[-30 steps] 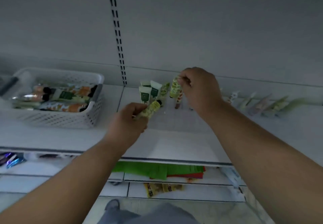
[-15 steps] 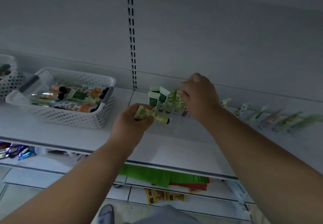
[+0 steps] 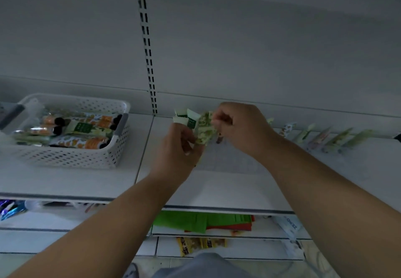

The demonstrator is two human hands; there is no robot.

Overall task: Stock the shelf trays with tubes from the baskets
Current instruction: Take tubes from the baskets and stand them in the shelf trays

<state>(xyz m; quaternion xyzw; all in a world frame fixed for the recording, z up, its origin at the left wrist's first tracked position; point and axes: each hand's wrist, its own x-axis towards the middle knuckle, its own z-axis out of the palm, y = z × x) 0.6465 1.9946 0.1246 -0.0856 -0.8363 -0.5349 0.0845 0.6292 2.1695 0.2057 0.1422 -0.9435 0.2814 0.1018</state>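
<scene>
- White shop shelf under dim light, pale back panel behind.
- Head view: white basket at left, well stocked with tubes, so plenty left to move.
- Several tubes standing upright at the back, more spread in a row to the right; stocking seemingly only partly done.
- Left hand and right hand raised close together, both closed on a pale green tube just before the standing ones.

Both hands meet at shelf back: left hand and right hand grip green-yellow tube; white basket of tubes left.
</scene>
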